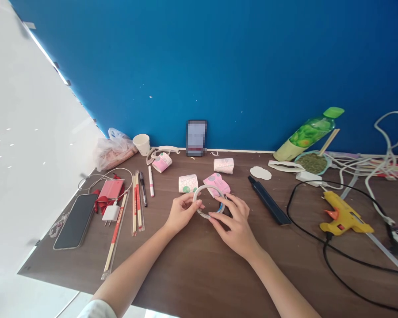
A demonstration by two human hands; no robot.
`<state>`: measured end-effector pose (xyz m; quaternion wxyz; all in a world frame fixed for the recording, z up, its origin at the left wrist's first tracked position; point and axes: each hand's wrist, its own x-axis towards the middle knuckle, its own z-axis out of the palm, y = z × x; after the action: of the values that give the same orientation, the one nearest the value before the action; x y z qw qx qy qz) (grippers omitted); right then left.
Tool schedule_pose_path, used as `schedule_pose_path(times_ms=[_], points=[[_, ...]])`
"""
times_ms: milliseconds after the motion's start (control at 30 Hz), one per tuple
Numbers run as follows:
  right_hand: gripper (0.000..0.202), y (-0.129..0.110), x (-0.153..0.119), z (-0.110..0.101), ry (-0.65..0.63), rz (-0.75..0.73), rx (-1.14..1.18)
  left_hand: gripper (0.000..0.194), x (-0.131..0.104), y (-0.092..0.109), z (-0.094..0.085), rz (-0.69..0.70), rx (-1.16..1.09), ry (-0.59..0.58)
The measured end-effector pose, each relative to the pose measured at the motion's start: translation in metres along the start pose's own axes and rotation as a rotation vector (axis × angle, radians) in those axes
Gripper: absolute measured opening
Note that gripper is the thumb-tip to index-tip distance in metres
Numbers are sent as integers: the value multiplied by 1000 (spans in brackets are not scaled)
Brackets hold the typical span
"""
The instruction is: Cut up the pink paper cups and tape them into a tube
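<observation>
Near the middle of the table, a pale tape roll (198,213) is held up on edge between both hands. My left hand (182,213) pinches its left rim with thumb and fingers. On the opposite rim, the fingers of my right hand (234,221) grip the roll. Just behind it lie a flattened pink paper piece (216,182) and a curled patterned paper piece (188,183). Farther back are another curled paper piece (223,165) and a pink one (162,162).
Left: phone (75,221), charger (111,212), chopsticks (116,236), pens (151,181) and a paper cup (141,144). Right: black tool (268,201), yellow glue gun (346,215) with black cord, bottle (308,134), bowl (313,163) and white cables. A screen (196,138) leans against the blue wall.
</observation>
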<state>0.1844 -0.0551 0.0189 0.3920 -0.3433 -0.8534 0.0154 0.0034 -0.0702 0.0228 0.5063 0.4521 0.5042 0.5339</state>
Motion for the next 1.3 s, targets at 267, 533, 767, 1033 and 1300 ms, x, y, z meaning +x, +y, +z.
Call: schedule_pose_path(times_ms=[267, 533, 767, 1033, 1300], points=[[12, 2, 0, -2, -69, -66, 23, 39, -1, -5, 0, 9, 36, -49], [12, 3, -3, 1, -133, -60, 39, 36, -2, -6, 0, 34, 80, -96], [10, 12, 0, -3, 46, 10, -34, 38, -2, -2, 1, 20, 63, -20], [26, 30, 1, -12, 228, 210, -256, 38, 1, -2, 2, 3, -17, 62], [18, -8, 3, 6, 103, -58, -16, 38, -1, -6, 4, 33, -115, -16]])
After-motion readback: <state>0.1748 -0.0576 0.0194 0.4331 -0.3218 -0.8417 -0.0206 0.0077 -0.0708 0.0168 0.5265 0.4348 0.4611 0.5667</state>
